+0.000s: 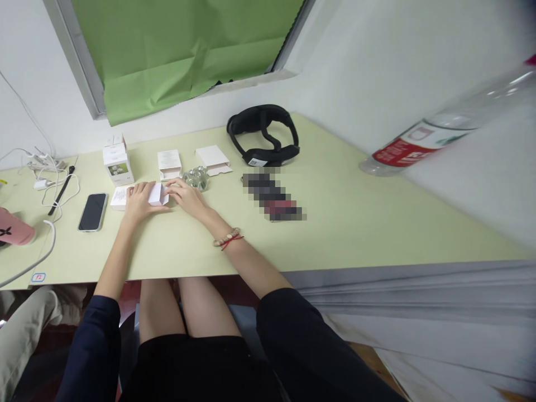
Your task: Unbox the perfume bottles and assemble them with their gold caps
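Both my hands rest on the pale green table (355,223) around a small white box (156,194). My left hand (138,202) lies over the box's left side, fingers curled on it. My right hand (186,196) touches its right end with bent fingers; a bead bracelet with a red string (227,238) sits on that wrist. Just behind my right hand lies a clear crinkled plastic wrapper (196,177). A white leaflet (119,197) lies under the left hand's edge.
A black phone (92,211) lies face up at the left. Behind are small white boxes (118,166), an open carton (169,164), a white tray insert (213,158), a black headset (264,135), white cables (46,173) and a plastic bottle (439,134) at the right.
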`<state>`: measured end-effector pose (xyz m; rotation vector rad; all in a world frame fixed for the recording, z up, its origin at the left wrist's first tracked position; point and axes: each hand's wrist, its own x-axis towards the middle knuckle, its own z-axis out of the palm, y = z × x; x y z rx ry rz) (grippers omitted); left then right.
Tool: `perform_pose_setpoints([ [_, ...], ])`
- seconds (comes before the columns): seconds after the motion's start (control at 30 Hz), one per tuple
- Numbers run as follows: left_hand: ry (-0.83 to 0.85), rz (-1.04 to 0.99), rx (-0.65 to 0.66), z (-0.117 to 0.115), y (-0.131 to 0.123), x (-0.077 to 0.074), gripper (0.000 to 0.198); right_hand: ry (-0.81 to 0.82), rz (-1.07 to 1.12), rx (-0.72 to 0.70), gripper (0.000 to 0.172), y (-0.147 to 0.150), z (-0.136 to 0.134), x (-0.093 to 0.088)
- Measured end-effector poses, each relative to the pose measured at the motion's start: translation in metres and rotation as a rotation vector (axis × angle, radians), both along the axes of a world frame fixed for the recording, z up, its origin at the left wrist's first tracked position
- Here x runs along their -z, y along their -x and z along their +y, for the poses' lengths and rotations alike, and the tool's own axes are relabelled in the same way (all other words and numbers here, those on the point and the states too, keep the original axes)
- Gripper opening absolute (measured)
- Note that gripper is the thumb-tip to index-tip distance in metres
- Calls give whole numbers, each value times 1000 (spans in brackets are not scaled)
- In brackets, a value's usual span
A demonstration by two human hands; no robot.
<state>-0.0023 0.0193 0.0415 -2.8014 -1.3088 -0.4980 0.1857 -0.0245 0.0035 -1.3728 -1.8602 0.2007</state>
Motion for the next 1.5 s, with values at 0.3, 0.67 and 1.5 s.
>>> perform_pose_setpoints([
  [0.3,-20,-27,-67,2,6,-8,75,-97,65,132,28,-2,-2,-2],
  [0.67,-43,-96,-143,8,12,-1,45,-250,532,394,36,-12,3,2],
  [1.5,-77,-156,-110,-1,10,6,30,-453,1128,777,44,-104,29,33],
])
